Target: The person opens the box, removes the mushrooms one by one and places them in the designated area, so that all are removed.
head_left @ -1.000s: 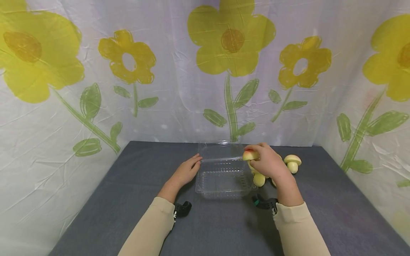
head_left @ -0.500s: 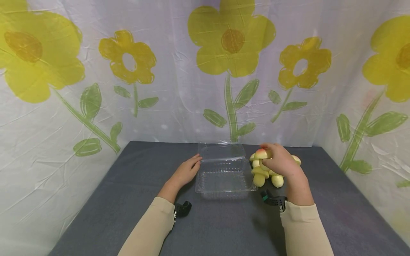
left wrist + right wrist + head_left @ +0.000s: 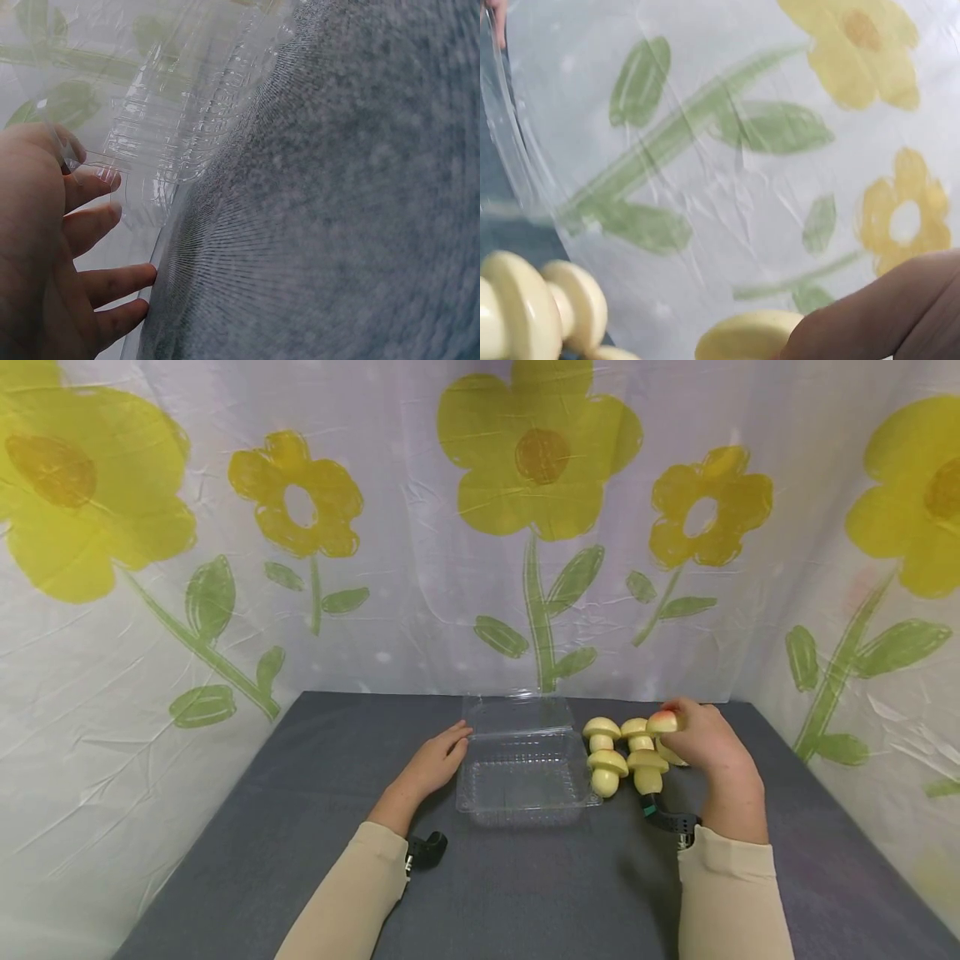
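Note:
My left hand point(image 3: 433, 764) touches the left side of a lidded clear plastic container point(image 3: 525, 810), fingers nearly straight. In the left wrist view the thumb and first fingers of that hand point(image 3: 45, 225) overlap the container's clear edge point(image 3: 150, 150); two lower fingers are spread. To the right, my right hand point(image 3: 708, 735) pinches a pale yellow toy mushroom point(image 3: 662, 723) with a reddish tinge on its cap. Another mushroom point(image 3: 671, 753) shows partly behind the hand. In the right wrist view a pale cap point(image 3: 742, 334) shows at the finger point(image 3: 855, 315).
Right of the container, mushrooms lie in short columns: a front left one point(image 3: 606, 768), a back left one point(image 3: 602, 728), a front one point(image 3: 647, 768) and a back one point(image 3: 637, 731) beside them. The container's lid point(image 3: 517, 714) stands open at the back. A flowered curtain point(image 3: 405, 568) hangs behind the dark table point(image 3: 480, 893).
My right hand has moved right with the reddish-capped mushroom, from the container's right edge across the group, uncovering the mushrooms at left. The left hand and container have stayed put.

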The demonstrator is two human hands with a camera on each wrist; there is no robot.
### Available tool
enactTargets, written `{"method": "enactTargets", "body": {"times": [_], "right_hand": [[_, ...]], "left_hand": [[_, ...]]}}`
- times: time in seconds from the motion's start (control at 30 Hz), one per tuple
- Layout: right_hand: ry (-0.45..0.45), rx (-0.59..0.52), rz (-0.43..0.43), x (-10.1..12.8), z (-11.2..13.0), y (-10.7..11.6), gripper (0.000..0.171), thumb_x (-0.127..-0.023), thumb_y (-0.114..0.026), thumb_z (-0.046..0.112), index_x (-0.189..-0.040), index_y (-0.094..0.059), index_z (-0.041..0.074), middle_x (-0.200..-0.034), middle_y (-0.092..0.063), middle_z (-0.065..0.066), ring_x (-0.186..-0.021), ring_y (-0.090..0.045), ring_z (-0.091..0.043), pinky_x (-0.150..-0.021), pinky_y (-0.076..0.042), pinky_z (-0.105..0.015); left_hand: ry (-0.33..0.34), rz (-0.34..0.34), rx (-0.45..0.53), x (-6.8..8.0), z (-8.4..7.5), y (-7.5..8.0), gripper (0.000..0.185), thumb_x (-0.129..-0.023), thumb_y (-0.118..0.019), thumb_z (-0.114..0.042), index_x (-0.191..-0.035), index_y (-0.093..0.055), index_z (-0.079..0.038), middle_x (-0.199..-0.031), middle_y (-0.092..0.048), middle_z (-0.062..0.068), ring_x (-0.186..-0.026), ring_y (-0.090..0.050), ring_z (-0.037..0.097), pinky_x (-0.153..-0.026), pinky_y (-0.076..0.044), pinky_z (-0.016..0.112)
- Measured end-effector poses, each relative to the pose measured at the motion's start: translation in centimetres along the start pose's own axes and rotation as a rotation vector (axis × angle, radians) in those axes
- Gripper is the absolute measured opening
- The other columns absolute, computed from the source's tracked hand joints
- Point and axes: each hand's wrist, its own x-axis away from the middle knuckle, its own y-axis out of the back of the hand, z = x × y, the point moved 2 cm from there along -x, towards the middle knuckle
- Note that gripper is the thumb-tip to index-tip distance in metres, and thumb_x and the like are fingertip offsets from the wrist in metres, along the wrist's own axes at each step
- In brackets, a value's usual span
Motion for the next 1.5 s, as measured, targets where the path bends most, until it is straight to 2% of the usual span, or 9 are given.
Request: {"method": "enactTargets", "body": {"times": [0.17,0.57,0.73,1.0,1.13,1.23,1.3,1.4,1.5], "right_hand": [[-0.074,0.012,0.05,-0.2,-2.3,0.2,0.057,-0.097,-0.054,0.02,-0.144,-0.043,-0.01,-0.134,-0.05,-0.037,-0.107,-0.054,-0.048,-0.081,-0.05,-0.056],[-0.21,-0.093,0.195,-0.7,-6.1,-1.0,0.076,-0.091,-0.056,0.012,-0.149,-0.021,-0.021,-0.147,-0.028,-0.045,-0.124,-0.042,-0.054,-0.098,-0.042,-0.066],[-0.217,-0.08,0.228,-1.1,-7.0,-2.0,0.074,-0.091,-0.058,0.014,-0.146,-0.026,-0.023,-0.141,-0.036,-0.045,-0.121,-0.047,-0.054,-0.098,-0.044,-0.064],[-0.205,-0.095,0.209,-1.5,-7.6,-2.7,0.042,-0.089,-0.061,0.014,-0.115,-0.047,-0.015,-0.1,-0.055,-0.024,-0.09,-0.056,-0.037,-0.077,-0.049,-0.047],[-0.272,-0.048,0.211,-0.8,-7.0,-2.2,0.052,-0.092,-0.062,0.023,-0.121,-0.045,-0.017,-0.113,-0.049,-0.036,-0.103,-0.052,-0.049,-0.084,-0.048,-0.057],[-0.312,0.009,0.169,-0.1,-5.4,-1.3,0.074,-0.096,-0.059,0.032,-0.141,-0.033,-0.02,-0.135,-0.032,-0.049,-0.122,-0.037,-0.064,-0.094,-0.042,-0.071],[-0.265,0.029,0.095,-0.2,-3.6,-1.1,0.077,-0.099,-0.057,0.032,-0.15,-0.026,-0.018,-0.143,-0.023,-0.051,-0.127,-0.029,-0.069,-0.097,-0.038,-0.075],[-0.06,0.01,-0.108,-1.1,-0.3,-2.2,0.059,-0.102,-0.053,0.022,-0.15,-0.04,-0.009,-0.147,-0.034,-0.042,-0.12,-0.043,-0.061,-0.088,-0.045,-0.068],[0.169,0.025,-0.311,-2.6,2.8,-4.3,0.048,-0.103,-0.053,0.015,-0.149,-0.049,-0.002,-0.148,-0.044,-0.031,-0.124,-0.049,-0.05,-0.093,-0.046,-0.064]], "left_hand": [[0.004,-0.001,0.008,0.2,0.0,0.1,0.049,-0.113,-0.039,-0.032,-0.155,-0.047,-0.008,-0.165,-0.033,0.011,-0.149,-0.034,0.032,-0.12,-0.03,0.055],[0.005,0.006,-0.003,0.2,0.2,0.2,0.049,-0.114,-0.038,-0.032,-0.155,-0.047,-0.008,-0.165,-0.032,0.011,-0.15,-0.033,0.032,-0.121,-0.028,0.055],[-0.002,0.0,-0.005,0.2,0.2,0.2,0.048,-0.113,-0.039,-0.03,-0.155,-0.047,-0.007,-0.165,-0.033,0.012,-0.149,-0.034,0.034,-0.12,-0.029,0.056],[-0.009,0.008,-0.015,0.0,0.1,0.1,0.048,-0.114,-0.036,-0.03,-0.155,-0.046,-0.006,-0.166,-0.031,0.012,-0.15,-0.032,0.033,-0.121,-0.029,0.054],[-0.024,0.009,-0.012,-0.1,0.2,-0.1,0.049,-0.115,-0.034,-0.03,-0.157,-0.043,-0.007,-0.167,-0.028,0.012,-0.151,-0.029,0.033,-0.122,-0.027,0.054],[-0.05,0.008,0.002,-0.2,0.4,-0.2,0.051,-0.115,-0.034,-0.031,-0.16,-0.038,-0.008,-0.168,-0.024,0.011,-0.153,-0.026,0.033,-0.123,-0.024,0.054],[-0.054,0.005,0.014,-0.3,0.3,0.1,0.052,-0.115,-0.033,-0.032,-0.162,-0.034,-0.01,-0.169,-0.019,0.01,-0.154,-0.022,0.033,-0.123,-0.022,0.055],[-0.038,-0.027,0.009,-0.3,-0.2,1.1,0.055,-0.115,-0.03,-0.038,-0.164,-0.027,-0.014,-0.171,-0.01,0.007,-0.156,-0.011,0.034,-0.123,-0.018,0.059],[-0.016,-0.098,-0.081,-0.2,-0.9,2.8,0.059,-0.114,-0.029,-0.043,-0.165,-0.024,-0.015,-0.171,-0.004,0.008,-0.156,-0.001,0.037,-0.122,-0.011,0.065]]}}
